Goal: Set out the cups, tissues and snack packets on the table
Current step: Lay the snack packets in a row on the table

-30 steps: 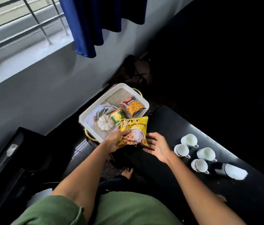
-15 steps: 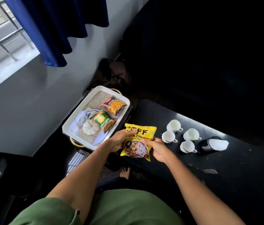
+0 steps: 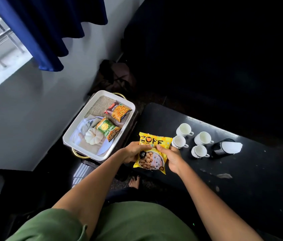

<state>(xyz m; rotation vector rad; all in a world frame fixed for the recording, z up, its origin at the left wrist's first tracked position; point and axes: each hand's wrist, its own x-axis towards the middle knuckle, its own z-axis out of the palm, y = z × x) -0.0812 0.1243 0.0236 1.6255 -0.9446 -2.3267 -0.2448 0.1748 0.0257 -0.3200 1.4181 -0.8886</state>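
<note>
Yellow packet with black lettering over the near left corner of the black table. Four white cups. White tray with gold handles: one green packet, one red-and-orange packet. Blue curtain. Green sleeve.

Yellow snack packet held above the black table's edge, beside four white cups

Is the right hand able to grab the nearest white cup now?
Probably not yet: the right hand grips the yellow packet together with the left hand. The nearest cup sits just beyond it, unblocked.
</note>
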